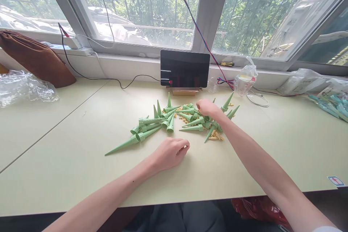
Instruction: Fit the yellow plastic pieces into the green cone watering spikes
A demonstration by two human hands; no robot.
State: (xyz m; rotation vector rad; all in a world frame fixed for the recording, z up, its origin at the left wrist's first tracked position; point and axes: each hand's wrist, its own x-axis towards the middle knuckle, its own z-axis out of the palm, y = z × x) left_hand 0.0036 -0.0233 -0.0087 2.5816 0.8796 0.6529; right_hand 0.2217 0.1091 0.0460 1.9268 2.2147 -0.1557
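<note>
Several light green plastic cone spikes with ribbed collars (122, 146) lie in a loose heap on the table (81, 181); a few stand point up. Small yellow plastic pieces (216, 136) are scattered among and beside them. My left hand (171, 152) rests on the table in front of the heap, its fingers curled in, with nothing visible in it. Over the back right of the heap, my right hand (208, 108) reaches down with bent, closed fingers. Its fingertips are mostly hidden, so what they hold, if anything, does not show.
A dark tablet (185, 69) stands on a cardboard support (185, 92) behind the heap. Cables (122, 86) run along the back. A wrapped cup (244, 81) and bagged teal pieces (335, 105) are at right; clear plastic (24, 87) and a brown bag (35, 59) at left.
</note>
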